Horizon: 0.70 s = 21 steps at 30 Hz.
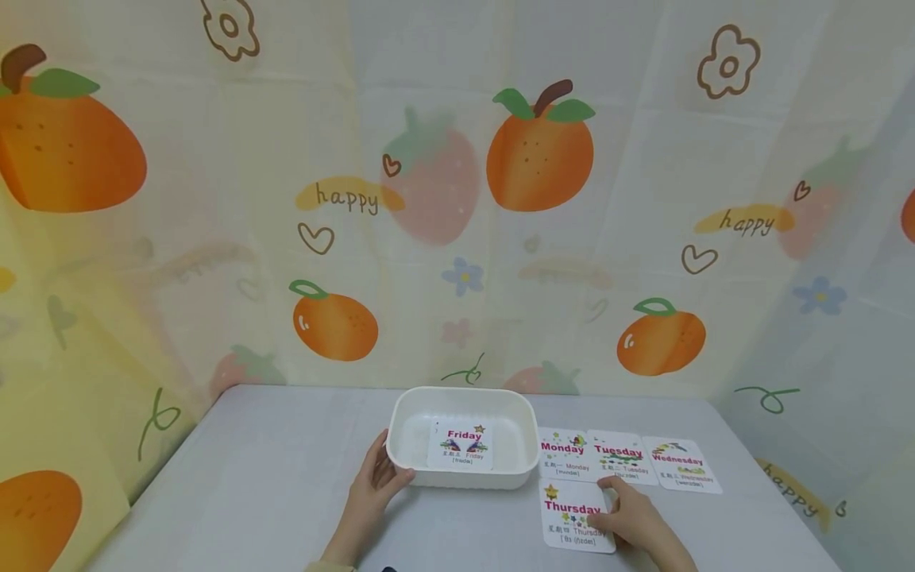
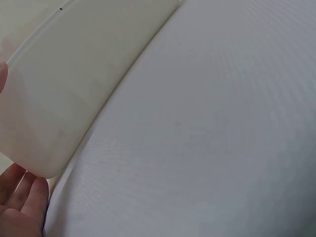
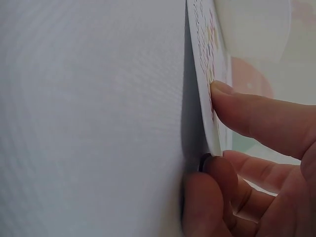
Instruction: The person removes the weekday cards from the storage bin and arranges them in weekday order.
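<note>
A white plastic bin (image 1: 465, 478) stands at the middle of the table, with the Friday card (image 1: 460, 445) lying inside. My left hand (image 1: 376, 475) grips its left front corner; the left wrist view shows fingers (image 2: 35, 197) at the bin's lower corner (image 2: 47, 168). To the right, my right hand (image 1: 632, 512) pinches the right edge of the Thursday card (image 1: 572, 531). The right wrist view has the thumb (image 3: 247, 111) on the printed face of this card (image 3: 206, 79), its near edge slightly raised off the cloth and other fingers curled by that edge.
The Monday card (image 1: 565, 457), Tuesday card (image 1: 622, 469) and Wednesday card (image 1: 682, 469) lie in a row right of the bin, face up. A pale cloth covers the table (image 1: 286, 445). Behind it hangs a fruit-printed curtain (image 1: 457, 318).
</note>
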{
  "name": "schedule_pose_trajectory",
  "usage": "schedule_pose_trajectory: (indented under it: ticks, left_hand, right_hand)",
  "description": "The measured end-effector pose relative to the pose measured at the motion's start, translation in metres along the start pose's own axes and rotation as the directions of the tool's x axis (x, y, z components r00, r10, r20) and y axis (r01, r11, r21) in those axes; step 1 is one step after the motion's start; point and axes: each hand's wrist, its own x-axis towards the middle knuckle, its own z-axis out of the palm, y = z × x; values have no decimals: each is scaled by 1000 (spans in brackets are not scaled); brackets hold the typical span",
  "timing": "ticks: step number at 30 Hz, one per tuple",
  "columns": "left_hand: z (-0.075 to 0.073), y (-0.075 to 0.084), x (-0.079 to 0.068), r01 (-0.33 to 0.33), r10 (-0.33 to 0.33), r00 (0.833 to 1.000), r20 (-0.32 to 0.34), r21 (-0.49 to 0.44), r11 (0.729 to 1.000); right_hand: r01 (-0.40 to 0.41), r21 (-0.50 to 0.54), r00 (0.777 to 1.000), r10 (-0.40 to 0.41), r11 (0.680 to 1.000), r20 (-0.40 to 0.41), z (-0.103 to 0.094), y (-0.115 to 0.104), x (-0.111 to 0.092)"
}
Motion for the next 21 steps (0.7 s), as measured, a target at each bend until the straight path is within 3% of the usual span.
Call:
schedule_pose_trajectory:
  ticks: [10, 21]
  left_hand:
    - [-2, 10, -4, 24, -23, 999, 23, -34, 999]
    - [-2, -2, 0, -17, 17, 1000, 4, -30, 999]
  right_hand:
    - [-7, -13, 1000, 7, 1000, -10, 1, -2, -2]
    - [-31, 17, 999, 32, 999, -14, 0, -1, -2]
